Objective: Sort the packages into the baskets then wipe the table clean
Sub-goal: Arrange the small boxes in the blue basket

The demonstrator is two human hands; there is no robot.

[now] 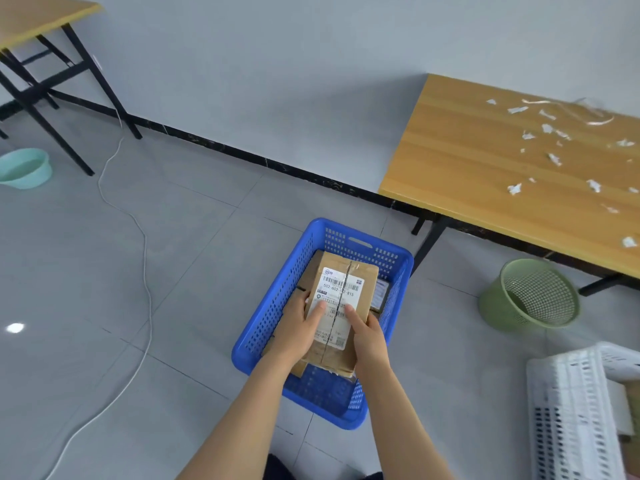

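A brown cardboard package (360,282) with a white shipping label is held over the blue perforated basket (263,327) on the floor. My left hand (298,330) grips its left side, thumb on the label. My right hand (369,337) grips its right side, thumb on top. Other cardboard packages (308,271) lie in the basket beneath it, mostly hidden. A white basket (571,410) stands at the lower right. The wooden table (467,157) at right is strewn with white paper scraps (554,158).
A green mesh waste bin (530,296) stands on the floor under the table's edge. A white cable (145,271) snakes across the grey tiles at left. A teal basin (24,168) sits under a second table (31,15) at far left.
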